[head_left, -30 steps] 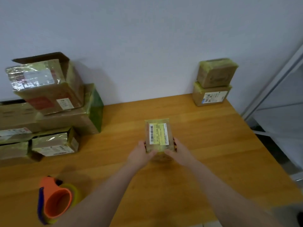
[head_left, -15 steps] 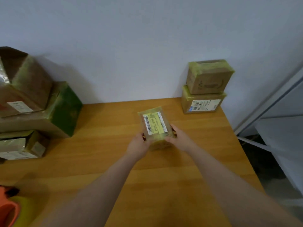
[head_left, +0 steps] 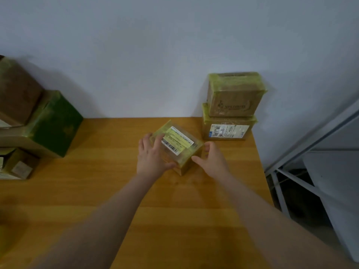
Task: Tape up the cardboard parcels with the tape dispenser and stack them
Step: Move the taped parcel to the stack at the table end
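A small cardboard parcel [head_left: 178,141], wrapped in yellowish tape and bearing a barcode label, sits turned at an angle near the back of the wooden table [head_left: 174,220]. My left hand [head_left: 152,159] holds its left end, fingers over the top and thumb against the near side. My right hand [head_left: 211,160] holds its right end, thumb on the near face and fingers curled round the far corner. Just to the right, against the wall, two taped parcels are stacked: a labelled lower parcel [head_left: 227,131] and an upper parcel [head_left: 233,98]. The tape dispenser is out of view.
A pile of larger boxes fills the left edge: a green-taped box [head_left: 56,123], a brown box [head_left: 17,94] on top and a small box [head_left: 19,166] below. A grey metal shelf frame [head_left: 310,142] stands beyond the table's right edge.
Both hands carried the small parcel back and to the right, toward the two-parcel stack, and turned it at an angle. The view swung right, so the tape dispenser left the frame.
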